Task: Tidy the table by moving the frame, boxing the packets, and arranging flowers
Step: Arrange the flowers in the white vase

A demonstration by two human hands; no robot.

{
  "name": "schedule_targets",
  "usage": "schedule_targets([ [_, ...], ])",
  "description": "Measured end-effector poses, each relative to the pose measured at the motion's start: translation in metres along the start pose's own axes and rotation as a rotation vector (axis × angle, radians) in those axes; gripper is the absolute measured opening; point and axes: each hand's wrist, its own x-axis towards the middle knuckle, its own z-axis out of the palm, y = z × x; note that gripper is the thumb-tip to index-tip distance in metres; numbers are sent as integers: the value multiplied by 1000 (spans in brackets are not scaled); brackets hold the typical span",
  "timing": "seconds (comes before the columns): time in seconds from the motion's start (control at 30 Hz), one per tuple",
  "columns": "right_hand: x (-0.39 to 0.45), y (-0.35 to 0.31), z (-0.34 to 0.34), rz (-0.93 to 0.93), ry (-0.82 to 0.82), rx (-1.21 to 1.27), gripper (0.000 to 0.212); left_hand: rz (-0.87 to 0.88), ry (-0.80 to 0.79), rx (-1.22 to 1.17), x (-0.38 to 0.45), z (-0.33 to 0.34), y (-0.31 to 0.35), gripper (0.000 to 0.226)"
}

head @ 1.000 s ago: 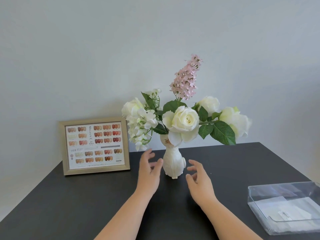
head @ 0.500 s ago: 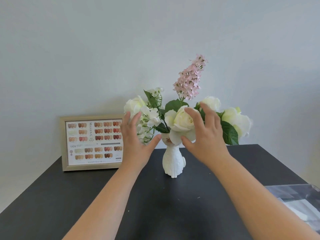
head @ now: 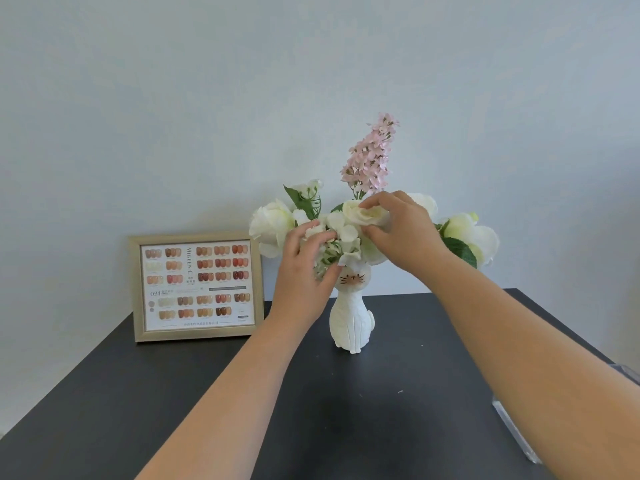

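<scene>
Pinching a white rose (head: 363, 213), the right hand (head: 401, 233) works beside the left hand (head: 304, 268), whose fingers close on white blossoms (head: 341, 242) above the cat-shaped vase (head: 351, 320), mid-table (head: 104, 393); the frame (head: 197, 287) stands far left.

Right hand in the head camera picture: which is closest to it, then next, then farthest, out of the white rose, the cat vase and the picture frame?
From the right hand:
1. White rose: its fingers are pinching the petals.
2. Cat vase: just below, in the middle of the table.
3. Picture frame: far off to the left, against the wall.
</scene>
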Motion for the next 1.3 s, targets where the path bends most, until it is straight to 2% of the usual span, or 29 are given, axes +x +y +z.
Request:
schedule_targets([
  [0.23,10,-1,-2,34,-107,-37,22,-57,-145,11,-13,4,6,54],
  [0.4,13,-7,-16,35,-182,-11,15,-69,-135,35,-8,-3,7,51],
  [0.57,10,-7,-20,112,-345,31,11,-122,-119,28,-9,-1,6,53],
  [0.87,5,-11,-22,105,-360,37,10,-130,-88,-53,-11,2,14,51],
  [0.97,-6,-5,-25,75,-351,-5,16,-135,-91,-112,-14,-1,16,52],
  [1.07,-33,9,-22,-59,-234,-32,37,-138,-62,-156,-13,-8,22,56],
  [1.17,-71,26,-10,-152,-10,150,60,-1,-37,13,1,-15,30,60],
  [1.23,-96,38,1,-54,228,272,60,65,-102,127,16,-18,38,63],
  [1.3,-113,48,11,133,496,355,52,72,-236,241,31,-17,43,68],
])
